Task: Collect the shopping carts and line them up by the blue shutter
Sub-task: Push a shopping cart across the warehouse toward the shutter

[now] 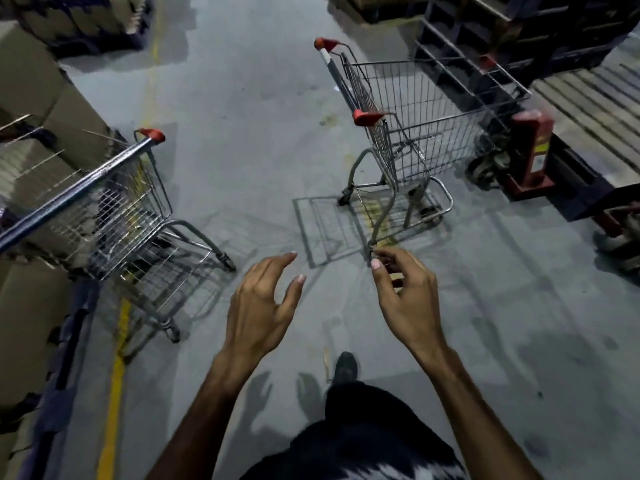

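Both hands empty, fingers loosely spread: left hand (265, 299), right hand (401, 289). Approach step; next, grip red-capped handle of wire shopping cart (408, 133) at 1 o'clock.

Both bare forearms reach forward and down. The left hand (263, 299) hangs open, fingers spread and loosely bent. The right hand (403, 289) has fingers curled inward, seemingly holding nothing, though that's hard to tell.

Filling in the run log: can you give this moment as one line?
left hand open, holds nothing | right hand open, holds nothing | right cart ahead, untouched | left cart beside boxes | blue shutter not in view
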`<state>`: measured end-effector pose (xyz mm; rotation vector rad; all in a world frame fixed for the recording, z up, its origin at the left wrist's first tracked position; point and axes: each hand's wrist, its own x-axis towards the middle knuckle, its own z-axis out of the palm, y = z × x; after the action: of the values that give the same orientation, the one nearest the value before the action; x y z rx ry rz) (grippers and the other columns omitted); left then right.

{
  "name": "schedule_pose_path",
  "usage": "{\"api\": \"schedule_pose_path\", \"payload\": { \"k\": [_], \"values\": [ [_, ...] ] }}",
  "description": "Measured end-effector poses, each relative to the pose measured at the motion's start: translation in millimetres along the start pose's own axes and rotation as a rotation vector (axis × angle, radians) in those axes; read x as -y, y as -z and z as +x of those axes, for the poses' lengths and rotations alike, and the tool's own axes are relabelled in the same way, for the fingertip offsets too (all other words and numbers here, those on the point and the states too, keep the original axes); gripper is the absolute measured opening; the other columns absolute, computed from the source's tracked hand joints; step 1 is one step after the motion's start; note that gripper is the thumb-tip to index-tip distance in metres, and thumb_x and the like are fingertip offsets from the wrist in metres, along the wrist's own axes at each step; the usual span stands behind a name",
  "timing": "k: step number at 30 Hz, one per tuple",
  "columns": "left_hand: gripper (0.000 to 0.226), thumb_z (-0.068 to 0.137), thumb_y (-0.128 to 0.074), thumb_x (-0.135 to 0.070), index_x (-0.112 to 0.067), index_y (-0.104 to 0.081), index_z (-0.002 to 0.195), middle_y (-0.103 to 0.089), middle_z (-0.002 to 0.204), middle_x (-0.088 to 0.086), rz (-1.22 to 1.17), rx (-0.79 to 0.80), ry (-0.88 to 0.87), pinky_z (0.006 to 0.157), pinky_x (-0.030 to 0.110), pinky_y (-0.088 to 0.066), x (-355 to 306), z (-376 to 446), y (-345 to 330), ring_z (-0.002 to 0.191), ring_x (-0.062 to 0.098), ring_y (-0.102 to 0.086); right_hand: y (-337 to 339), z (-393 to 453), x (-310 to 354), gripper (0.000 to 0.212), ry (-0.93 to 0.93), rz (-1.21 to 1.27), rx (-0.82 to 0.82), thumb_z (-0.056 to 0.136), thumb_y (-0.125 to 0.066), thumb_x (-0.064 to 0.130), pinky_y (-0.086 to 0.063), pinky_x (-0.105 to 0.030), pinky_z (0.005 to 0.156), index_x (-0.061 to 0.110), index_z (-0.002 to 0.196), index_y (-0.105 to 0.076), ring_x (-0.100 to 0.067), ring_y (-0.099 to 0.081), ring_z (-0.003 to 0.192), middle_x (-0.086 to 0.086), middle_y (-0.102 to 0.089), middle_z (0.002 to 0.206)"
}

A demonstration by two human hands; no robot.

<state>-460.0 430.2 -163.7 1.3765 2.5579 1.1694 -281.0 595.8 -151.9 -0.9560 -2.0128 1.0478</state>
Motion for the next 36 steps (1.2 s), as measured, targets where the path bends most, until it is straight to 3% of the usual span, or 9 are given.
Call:
{"api": "schedule_pose_path", "payload": {
  "k": [12,18,23,28,30,31,33,36],
  "values": [
    [0.038,0.107,-0.063,-0.037,-0.018,-0.067,0.139,-0.072,0.126,0.0,0.018,-0.086,-0.024,0.086,0.046,-0.061,33,233,-39,0.113,0.022,-0.068,-45,256,4,0.019,0.119,-0.006,0.066,0.106,-0.068,0.023,-0.059,-0.023,0.077,0.016,0.123,-0.074,-0.002,-0.07,0.096,0.006,-0.073,0.112],
    [0.04,0.107,-0.062,-0.041,-0.018,-0.068,0.138,-0.073,0.127,0.002,0.103,0.042,-0.14,0.087,0.042,-0.059,77,366,-57,0.112,0.026,-0.068,-93,362,-9,0.022,0.102,-0.157,-0.016,0.105,-0.068,0.025,-0.062,-0.037,0.086,0.018,0.125,-0.073,-0.011,-0.07,0.097,0.005,-0.073,0.115],
    [0.038,0.107,-0.068,-0.036,-0.016,-0.068,0.139,-0.072,0.132,0.006,0.197,0.212,-0.351,0.094,0.045,-0.057,108,510,-82,0.12,0.031,-0.065,-150,478,-34,0.043,-0.078,-0.395,0.009,0.104,-0.064,0.037,-0.058,-0.053,0.099,0.02,0.143,-0.06,-0.026,-0.067,0.116,-0.006,-0.063,0.138],
    [0.042,0.109,-0.061,-0.041,-0.015,-0.065,0.143,-0.071,0.133,0.013,0.283,0.406,-0.55,0.093,0.05,-0.055,128,645,-118,0.121,0.036,-0.062,-188,560,-59,0.056,-0.467,-0.41,0.082,0.103,-0.065,0.041,-0.058,-0.053,0.1,0.014,0.151,-0.053,-0.036,-0.066,0.122,-0.016,-0.064,0.142],
    [0.04,0.11,-0.059,-0.041,-0.014,-0.067,0.138,-0.073,0.129,0.017,0.322,0.442,-0.646,0.091,0.052,-0.055,140,690,-137,0.117,0.041,-0.062,-192,575,-66,0.052,-0.632,-0.256,0.139,0.107,-0.061,0.045,-0.061,-0.047,0.093,0.009,0.145,-0.058,-0.035,-0.071,0.112,-0.016,-0.069,0.134],
    [0.04,0.11,-0.057,-0.043,-0.014,-0.069,0.134,-0.074,0.126,0.019,0.336,0.449,-0.69,0.089,0.052,-0.054,147,711,-148,0.115,0.042,-0.062,-192,578,-68,0.05,-0.706,-0.12,0.157,0.11,-0.058,0.046,-0.064,-0.039,0.079,0.005,0.139,-0.062,-0.031,-0.074,0.096,-0.017,-0.073,0.123],
    [0.044,0.107,-0.052,-0.048,-0.013,-0.074,0.123,-0.075,0.122,0.018,0.339,0.447,-0.784,0.09,0.051,-0.05,161,746,-169,0.114,0.042,-0.062,-191,577,-74,0.059,-0.841,0.088,0.208,0.112,-0.05,0.052,-0.052,-0.028,0.052,-0.003,0.124,-0.068,-0.021,-0.063,0.063,-0.014,-0.071,0.09],
    [0.05,0.106,-0.048,-0.056,-0.014,-0.074,0.112,-0.074,0.114,0.015,0.323,0.457,-0.888,0.088,0.052,-0.048,179,777,-197,0.111,0.042,-0.063,-189,568,-87,0.078,-0.86,0.001,0.313,0.106,-0.039,0.073,-0.043,-0.031,0.058,0.004,0.107,-0.075,-0.019,-0.048,0.06,-0.003,-0.056,0.072]
  ]
}}
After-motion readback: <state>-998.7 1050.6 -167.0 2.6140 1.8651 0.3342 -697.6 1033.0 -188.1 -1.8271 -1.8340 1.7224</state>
